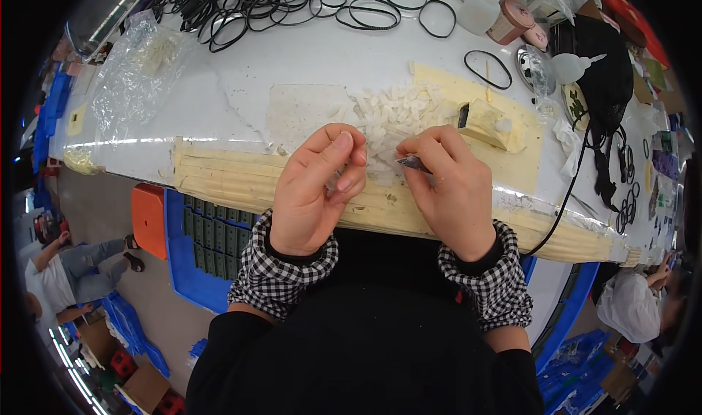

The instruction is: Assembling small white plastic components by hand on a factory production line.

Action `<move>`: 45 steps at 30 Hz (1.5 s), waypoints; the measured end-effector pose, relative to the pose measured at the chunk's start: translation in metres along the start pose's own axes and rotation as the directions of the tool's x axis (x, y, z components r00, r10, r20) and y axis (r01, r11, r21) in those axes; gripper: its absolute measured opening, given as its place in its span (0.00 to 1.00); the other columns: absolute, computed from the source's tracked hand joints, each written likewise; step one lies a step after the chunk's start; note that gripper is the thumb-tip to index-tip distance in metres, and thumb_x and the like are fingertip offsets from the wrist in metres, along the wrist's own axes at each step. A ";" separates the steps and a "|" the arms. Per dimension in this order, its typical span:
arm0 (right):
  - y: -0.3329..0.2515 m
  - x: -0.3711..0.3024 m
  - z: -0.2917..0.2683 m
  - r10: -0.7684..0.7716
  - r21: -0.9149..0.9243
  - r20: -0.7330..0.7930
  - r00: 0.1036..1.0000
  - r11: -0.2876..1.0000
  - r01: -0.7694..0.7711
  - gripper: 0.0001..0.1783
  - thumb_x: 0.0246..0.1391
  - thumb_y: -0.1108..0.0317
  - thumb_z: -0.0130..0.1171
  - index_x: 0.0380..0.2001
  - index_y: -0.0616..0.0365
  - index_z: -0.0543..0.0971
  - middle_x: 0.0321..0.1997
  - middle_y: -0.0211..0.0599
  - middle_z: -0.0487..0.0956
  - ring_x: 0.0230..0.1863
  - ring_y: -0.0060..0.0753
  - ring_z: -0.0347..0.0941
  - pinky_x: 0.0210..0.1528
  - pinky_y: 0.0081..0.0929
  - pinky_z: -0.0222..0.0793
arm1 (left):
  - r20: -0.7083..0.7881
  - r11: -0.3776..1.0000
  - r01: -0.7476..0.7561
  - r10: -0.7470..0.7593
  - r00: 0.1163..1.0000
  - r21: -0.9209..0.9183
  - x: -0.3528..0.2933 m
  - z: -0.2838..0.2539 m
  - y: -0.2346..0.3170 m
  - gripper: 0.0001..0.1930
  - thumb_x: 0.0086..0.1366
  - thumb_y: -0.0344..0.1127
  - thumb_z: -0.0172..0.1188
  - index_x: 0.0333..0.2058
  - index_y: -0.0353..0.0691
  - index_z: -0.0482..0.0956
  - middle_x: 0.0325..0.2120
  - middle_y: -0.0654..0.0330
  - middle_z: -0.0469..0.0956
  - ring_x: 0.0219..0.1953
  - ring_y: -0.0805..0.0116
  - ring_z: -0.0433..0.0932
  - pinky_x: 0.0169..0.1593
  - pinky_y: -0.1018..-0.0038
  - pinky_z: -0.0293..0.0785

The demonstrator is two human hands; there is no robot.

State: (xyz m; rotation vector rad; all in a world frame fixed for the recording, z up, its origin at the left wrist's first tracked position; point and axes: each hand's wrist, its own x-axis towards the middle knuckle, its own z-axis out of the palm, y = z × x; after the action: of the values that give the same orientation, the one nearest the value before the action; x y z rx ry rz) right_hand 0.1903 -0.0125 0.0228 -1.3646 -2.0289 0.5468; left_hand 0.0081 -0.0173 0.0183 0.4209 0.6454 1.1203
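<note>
Black sleeves with checkered cuffs (287, 270) fill the lower part of the view, leading up to two bare hands at the near edge of the white surface (351, 57). The left hand (313, 192) has its fingers curled together, thumb pressed toward the fingertips; a small white piece seems pinched there, though it is too small to tell for sure. The right hand (447, 192) has its grip closed on a thin metal tool (414, 165), likely tweezers, whose tip points left toward the left hand's fingertips. Just beyond both hands lies a heap of small white pieces (391, 115), spread over a clear sheet and pale yellow tape (248, 177) that lines the surface's front edge. A small yellowish block (488, 125) sits just right of the heap. Farther back, many black rubber rings (292, 2) lie in a loose tangle, with one ring (488, 69) apart at the right. Crumpled clear plastic (135, 78) rests at the far left. Below the surface stands a blue crate (186, 269) beside an orange stool (149, 219).
</note>
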 end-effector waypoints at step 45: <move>-0.011 -0.009 -0.014 -0.371 -0.187 -0.225 0.901 0.924 0.334 0.08 0.39 0.77 0.63 0.26 0.56 0.77 0.22 0.31 0.71 0.17 0.27 0.68 0.16 0.23 0.62 | 0.020 0.985 0.116 -0.119 0.993 0.124 0.001 0.012 -0.013 0.06 0.66 0.34 0.54 0.34 0.37 0.74 0.21 0.70 0.68 0.20 0.84 0.57 0.25 0.85 0.54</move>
State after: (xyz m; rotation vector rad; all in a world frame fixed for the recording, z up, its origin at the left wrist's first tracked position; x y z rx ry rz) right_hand 0.1953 -0.0252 0.0369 -1.0423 -2.0615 0.0572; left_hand 0.0247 -0.0216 0.0192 0.4968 0.7084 0.9644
